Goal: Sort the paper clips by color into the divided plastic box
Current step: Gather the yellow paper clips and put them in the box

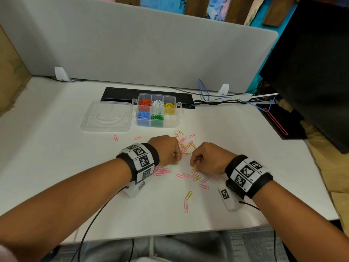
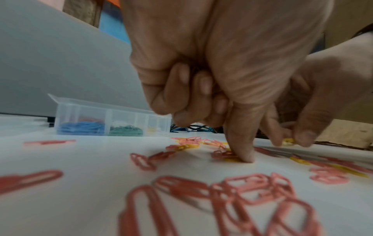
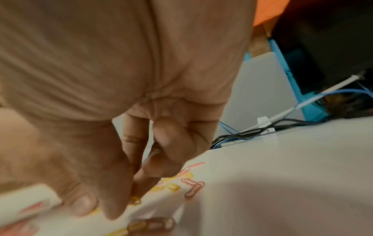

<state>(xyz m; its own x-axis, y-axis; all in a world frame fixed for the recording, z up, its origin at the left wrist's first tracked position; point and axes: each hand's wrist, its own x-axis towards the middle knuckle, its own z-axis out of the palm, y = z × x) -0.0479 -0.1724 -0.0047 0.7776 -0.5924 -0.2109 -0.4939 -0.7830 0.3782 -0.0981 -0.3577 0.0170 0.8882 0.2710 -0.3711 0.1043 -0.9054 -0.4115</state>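
Because each paper clip is light, stiff and slick, pinch it across its width. Right hand [image 1: 206, 157] pinches a yellow clip [image 2: 287, 141]; left hand [image 1: 166, 149], mostly curled, presses one fingertip [image 2: 245, 157] on the table [image 1: 56, 148].

We find no readable words, brands or signs anywhere in these views. The only markings are the black-and-white square code patterns on the wristbands [image 1: 142, 161] at lower centre of the head view, and on the small white camera housings [image 1: 227, 197] beneath the wrists. Tiny characters sit beside some of those squares, but they are too small and blurred for us to make out. Both wrist views show no lettering.
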